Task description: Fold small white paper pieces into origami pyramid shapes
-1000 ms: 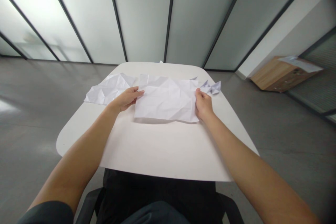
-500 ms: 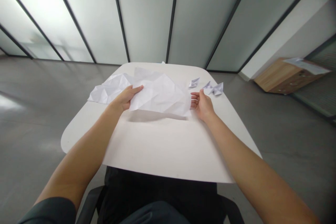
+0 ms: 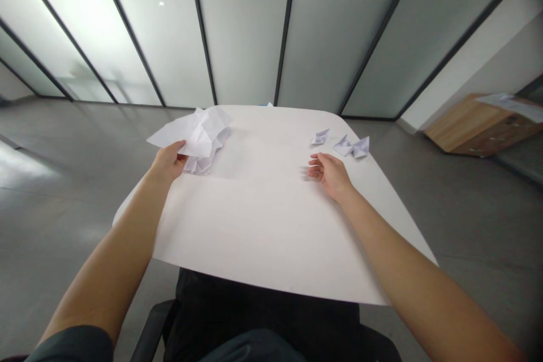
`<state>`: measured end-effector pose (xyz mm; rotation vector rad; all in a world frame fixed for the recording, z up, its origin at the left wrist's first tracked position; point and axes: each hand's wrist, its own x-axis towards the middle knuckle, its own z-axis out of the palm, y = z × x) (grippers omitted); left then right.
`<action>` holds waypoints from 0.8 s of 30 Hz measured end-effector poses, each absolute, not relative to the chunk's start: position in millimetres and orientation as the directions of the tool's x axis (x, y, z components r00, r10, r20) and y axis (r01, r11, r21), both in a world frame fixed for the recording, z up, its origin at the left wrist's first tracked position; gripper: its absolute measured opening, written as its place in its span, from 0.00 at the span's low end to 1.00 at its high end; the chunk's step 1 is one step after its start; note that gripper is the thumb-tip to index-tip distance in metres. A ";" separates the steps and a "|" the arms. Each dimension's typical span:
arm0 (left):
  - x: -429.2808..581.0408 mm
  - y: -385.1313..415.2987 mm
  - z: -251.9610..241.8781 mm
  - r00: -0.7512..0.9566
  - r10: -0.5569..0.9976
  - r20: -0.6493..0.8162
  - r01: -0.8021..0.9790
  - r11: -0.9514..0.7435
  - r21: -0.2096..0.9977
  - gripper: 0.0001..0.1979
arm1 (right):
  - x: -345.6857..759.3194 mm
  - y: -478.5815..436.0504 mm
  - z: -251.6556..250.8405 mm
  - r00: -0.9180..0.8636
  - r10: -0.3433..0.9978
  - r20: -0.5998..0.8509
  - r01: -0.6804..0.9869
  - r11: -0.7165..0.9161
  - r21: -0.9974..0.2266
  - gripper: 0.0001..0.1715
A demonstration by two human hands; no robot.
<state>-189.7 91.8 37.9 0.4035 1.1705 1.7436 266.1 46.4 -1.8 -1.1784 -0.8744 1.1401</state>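
Note:
My left hand is at the far left of the white table, with crumpled white paper bunched against its fingers and gripped there. The paper lies in loose, creased folds, partly on the table and partly lifted. My right hand rests palm-up and slightly curled, holding nothing. Just beyond it stand three small folded paper boats: one, another, and a third near the table's right edge.
A small white scrap shows at the table's far edge. Frosted glass panels with dark frames stand behind the table over a grey floor. A low wooden cabinet with papers on top stands at the right.
The large paper sheets have gathered into a crumpled bunch, moved left with my left hand. My right hand has let go and drawn slightly back, uncovering the paper boats.

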 end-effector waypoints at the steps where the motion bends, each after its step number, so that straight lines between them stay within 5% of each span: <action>1: -191.3 89.8 33.4 -0.495 0.838 -0.229 -0.521 -0.075 0.851 0.17 | 266.4 46.5 -2.5 0.230 0.972 -0.042 -0.199 0.004 -0.980 0.10; 11: -194.6 69.4 25.0 -0.575 0.809 -0.126 -0.398 -0.142 0.906 0.25 | 266.3 45.4 -3.4 0.207 0.978 -0.031 -0.164 0.003 -0.986 0.06; 19: -205.6 30.7 26.1 -0.484 0.867 -0.123 -0.303 -0.034 0.952 0.07 | 266.8 45.9 -5.2 0.190 0.981 -0.030 -0.136 -0.004 -0.991 0.06; 24: -222.9 4.2 19.1 -0.487 0.869 -0.086 -0.259 -0.050 0.965 0.08 | 267.6 46.5 -6.9 0.175 0.984 -0.014 -0.110 0.006 -0.994 0.07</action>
